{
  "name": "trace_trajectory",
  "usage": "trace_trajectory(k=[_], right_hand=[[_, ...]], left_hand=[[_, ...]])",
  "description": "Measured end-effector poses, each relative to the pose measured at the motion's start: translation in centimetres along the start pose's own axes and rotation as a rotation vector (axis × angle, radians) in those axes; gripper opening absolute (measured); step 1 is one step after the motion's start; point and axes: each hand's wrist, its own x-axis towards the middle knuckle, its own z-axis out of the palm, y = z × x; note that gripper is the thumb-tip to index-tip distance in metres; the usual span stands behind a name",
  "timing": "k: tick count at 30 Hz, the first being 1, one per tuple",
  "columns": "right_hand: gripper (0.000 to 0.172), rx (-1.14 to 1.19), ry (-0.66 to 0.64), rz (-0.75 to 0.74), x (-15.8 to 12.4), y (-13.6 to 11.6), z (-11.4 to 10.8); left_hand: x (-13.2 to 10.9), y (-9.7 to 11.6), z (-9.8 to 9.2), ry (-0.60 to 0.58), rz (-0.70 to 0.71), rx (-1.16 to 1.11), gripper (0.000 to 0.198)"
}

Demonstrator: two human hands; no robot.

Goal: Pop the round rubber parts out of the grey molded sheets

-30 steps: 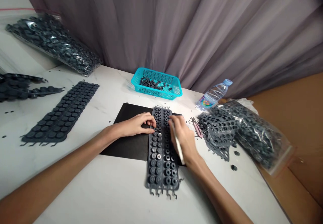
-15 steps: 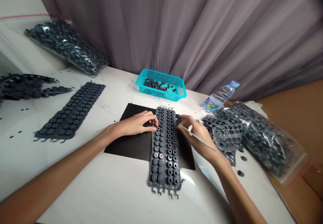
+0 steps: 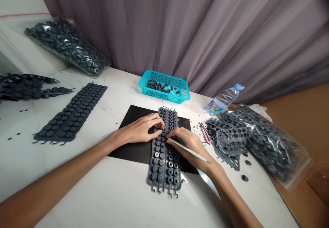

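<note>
A long dark rubber button sheet [image 3: 161,163] with rows of round studs lies lengthwise across a black mat [image 3: 136,149]. My left hand [image 3: 144,127] rests on the sheet's left edge, its fingers curled and thumb and forefinger close together over the studs. Between the fingers of my right hand [image 3: 187,142] is a slim pale stick-like tool [image 3: 191,151], closed in a pinch. The tool's tip is at the middle of the sheet, hidden by the fingers. Whether a small piece sits at the left fingertips I cannot tell.
A turquoise basket [image 3: 164,97] holds small dark pieces. Pink-handled snips [image 3: 205,133], perforated dark sheets [image 3: 230,139], a water bottle [image 3: 223,99] and a bag of parts [image 3: 275,145] lie right. Leftward are another studded sheet [image 3: 74,111] and a filled bag [image 3: 69,46].
My right hand has moved left, from beside the sheet to over its middle, with the tool. The sheet's near end has shifted slightly left. My left hand has moved slightly right onto it.
</note>
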Motion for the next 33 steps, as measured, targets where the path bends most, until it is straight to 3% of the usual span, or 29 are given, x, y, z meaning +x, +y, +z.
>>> trace_trajectory(k=[15,26,30,33], right_hand=[[0.014,-0.145,0.028,-0.101,0.2,-0.1,0.7],[0.023,-0.546,0.095,-0.296,0.4,1.3,3.0],[0.024,-0.452,0.172,-0.212,0.6,1.1,3.3],[0.026,-0.317,0.359,-0.011,0.5,1.5,2.5]], left_hand=[[0.2,0.0,0.6,0.001,0.037,0.072,0.012],[0.0,-0.4,1.0,0.004,-0.027,-0.028,0.014],[0.1,-0.4,1.0,-0.022,-0.047,-0.044,0.014],[0.1,-0.6,1.0,-0.056,-0.053,-0.045,0.015]])
